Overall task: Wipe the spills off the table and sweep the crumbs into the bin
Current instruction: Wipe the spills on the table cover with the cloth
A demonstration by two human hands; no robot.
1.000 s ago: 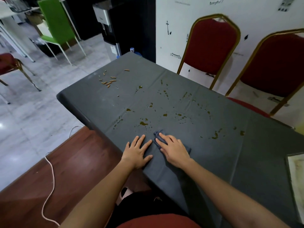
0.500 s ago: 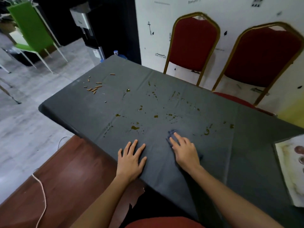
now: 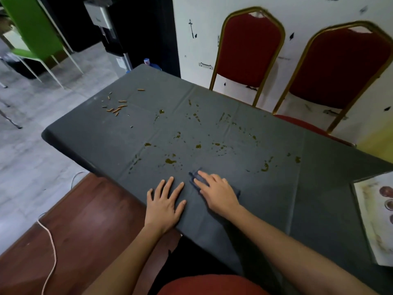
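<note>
- Head view: we see our right hand point(image 3: 219, 193) lying flat, fingers together and stretched forward, pressing a dark blue cloth point(image 3: 194, 177) onto the grey table point(image 3: 89, 137); only the cloth's edges show past the fingertips and by the wrist.
- Our left hand point(image 3: 164, 202) rests beside it, palm down with fingers spread wide, holding nothing, close to the near table edge.
- The spills point(image 3: 170, 161) lie straight ahead of both hands: a scatter of amber drops and smears running across the table's width, the nearest blot just beyond and slightly left of the cloth, another curl of liquid point(image 3: 265, 167) off to the right.
- The band of spots runs left to right, so we judge the coming stroke should push forward and then sweep sideways; the right hand, already on the cloth, is the nearer one for it.
- The crumbs point(image 3: 117, 108), short orange-brown bits, sit at the far left corner, well apart from both hands and closer to the left one.
- No bin shows here, so we cannot tell which way the crumbs must go.
- A printed sheet point(image 3: 374, 218) lies at the right edge, clear of the spill band.
</note>
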